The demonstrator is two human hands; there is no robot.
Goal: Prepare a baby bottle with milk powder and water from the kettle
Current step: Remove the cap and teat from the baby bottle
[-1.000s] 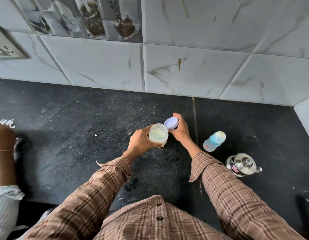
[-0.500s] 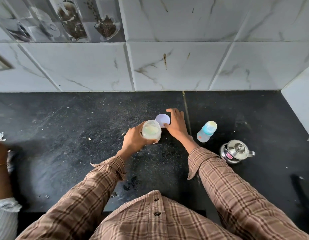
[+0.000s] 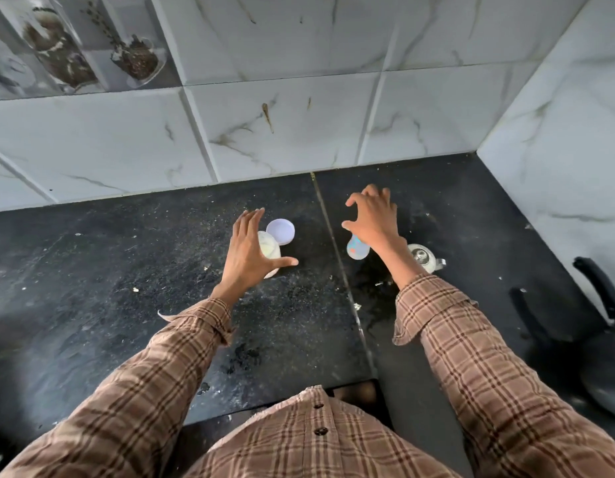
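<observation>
A single wide-angle camera on the person's head looks forward and steeply down onto the dark tabletop [image 3: 126, 270]. The tiled wall [image 3: 299, 115] fills the upper frame, the checked shirt [image 3: 316, 443] the bottom edge, both forearms reaching up mid-frame.

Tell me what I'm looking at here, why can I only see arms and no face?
The camera sits on the person's head and looks down, so you see only their two arms in brown checked sleeves. They stand at a black stone counter with white marble wall tiles behind.

The left hand is spread open over a small clear plastic jar of pale milk powder. The jar's round lilac lid lies just behind it on the counter.

The right hand is open too, reaching over a small clear baby bottle with a blue top. Neither hand grips anything.

Beside that wrist stands a small shiny steel kettle for the water. At the far right edge is something dark that I cannot identify.
</observation>
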